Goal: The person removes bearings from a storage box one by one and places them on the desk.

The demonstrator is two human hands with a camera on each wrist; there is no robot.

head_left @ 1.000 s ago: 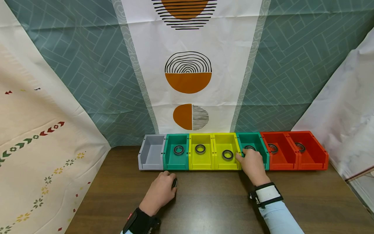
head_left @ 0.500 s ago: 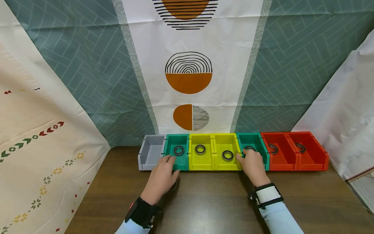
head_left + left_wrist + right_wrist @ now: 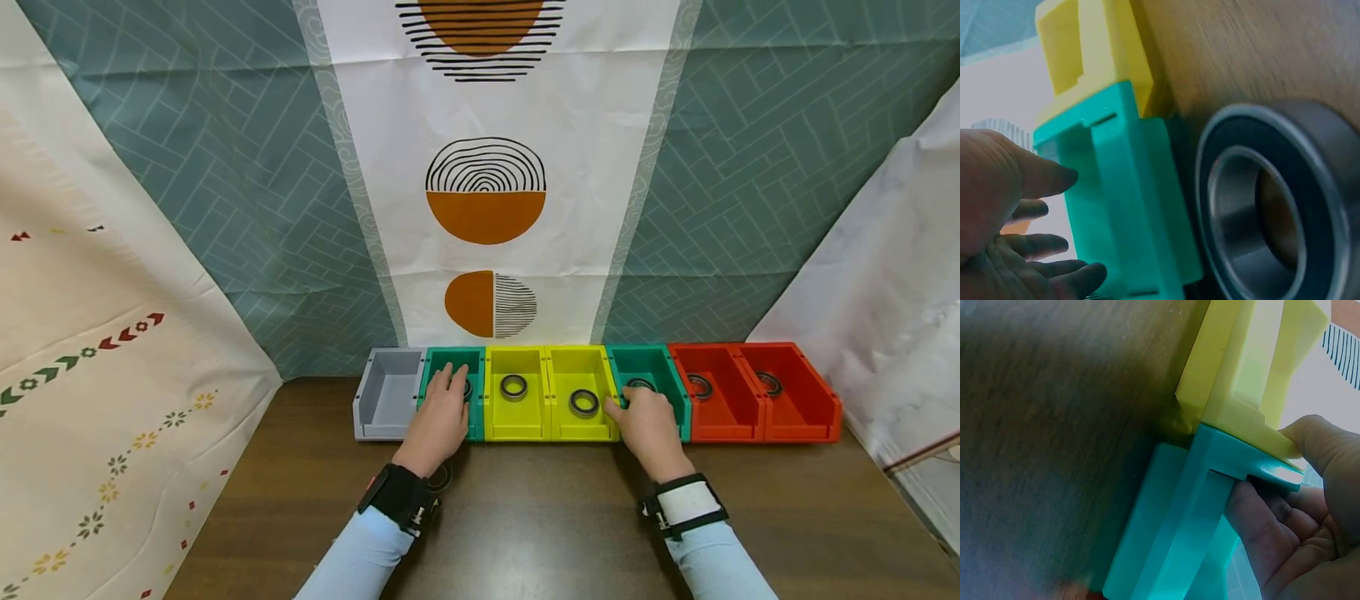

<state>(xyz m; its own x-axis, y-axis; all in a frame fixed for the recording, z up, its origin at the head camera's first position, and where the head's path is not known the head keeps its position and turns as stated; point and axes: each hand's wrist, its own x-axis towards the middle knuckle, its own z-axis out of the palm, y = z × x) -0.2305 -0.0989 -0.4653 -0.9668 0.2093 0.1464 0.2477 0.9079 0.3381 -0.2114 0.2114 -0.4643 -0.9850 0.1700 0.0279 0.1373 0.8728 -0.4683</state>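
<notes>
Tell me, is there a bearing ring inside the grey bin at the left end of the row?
No, the grey bin shows only its bare floor in the head view.

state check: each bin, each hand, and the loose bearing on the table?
grey bin: empty.
left green bin: left hand reaching in, fingers on its bearing, grip unclear.
two yellow bins: one bearing each.
right green bin: holds a bearing; right hand grips its front wall.
two red bins: one bearing each.
loose bearing: flat on the table, before the left green bin, untouched.
</notes>
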